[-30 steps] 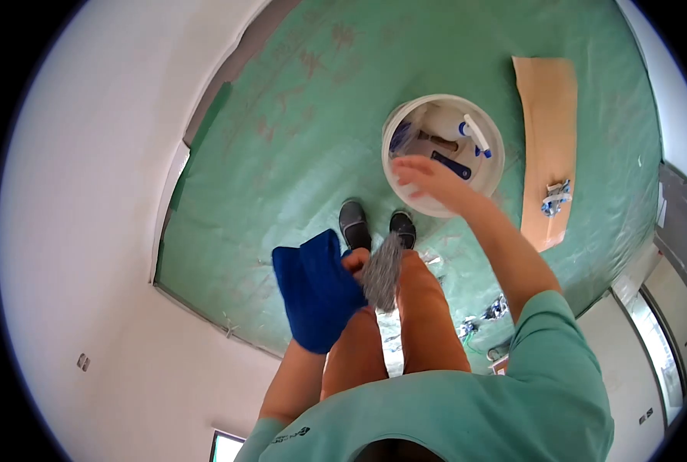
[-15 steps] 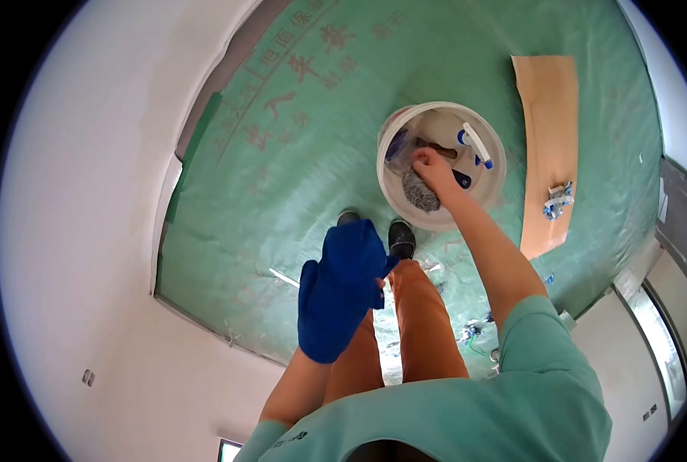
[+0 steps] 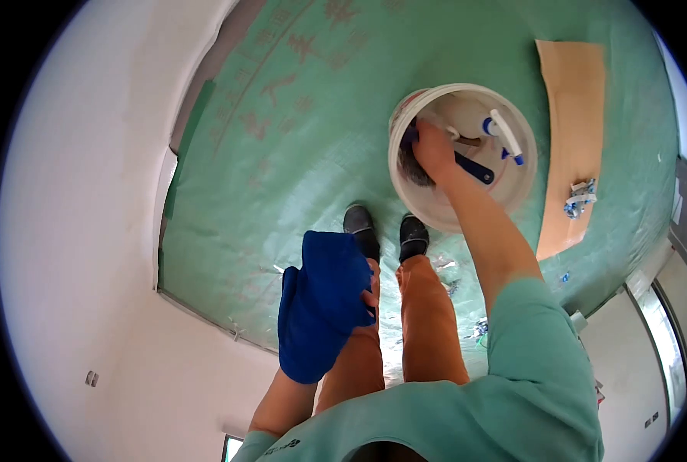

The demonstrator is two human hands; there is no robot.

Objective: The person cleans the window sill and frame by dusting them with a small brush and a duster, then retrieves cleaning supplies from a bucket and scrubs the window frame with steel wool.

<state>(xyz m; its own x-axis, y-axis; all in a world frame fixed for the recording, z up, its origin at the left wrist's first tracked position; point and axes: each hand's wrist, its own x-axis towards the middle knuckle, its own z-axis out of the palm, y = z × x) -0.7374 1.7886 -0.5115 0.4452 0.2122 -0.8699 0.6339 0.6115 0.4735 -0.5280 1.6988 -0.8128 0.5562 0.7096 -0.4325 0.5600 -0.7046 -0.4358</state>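
Observation:
A folded blue cloth [image 3: 324, 300] is gripped in my left hand [image 3: 371, 291], whose fingers show only at its right edge. My right hand [image 3: 434, 150] reaches inside a white bucket [image 3: 517, 196], fingers curled and partly hidden. Under that hand, against the bucket's left wall, is a grey fuzzy scrubber [image 3: 416, 168]; whether I still hold it is unclear. A dark blue item [image 3: 410, 134] touches or lies just beside my fingertips. Also in the bucket are a tool with a dark blue handle [image 3: 476, 169], a brown handle [image 3: 468, 141] and a white-and-blue spray trigger [image 3: 505, 135].
Green protective sheeting [image 3: 312, 154] with printed characters covers the floor. A cardboard strip [image 3: 574, 131] lies right of the bucket, with crumpled blue-and-white scraps [image 3: 580, 199] on it. My shoes [image 3: 413, 237] stand just in front of the bucket. A white wall [image 3: 74, 192] rises at left.
My right hand has gone deeper into the bucket, towards its left wall, and the grey scrubber is now lower beneath it. My left hand has shifted slightly left and nearer my body with the blue cloth.

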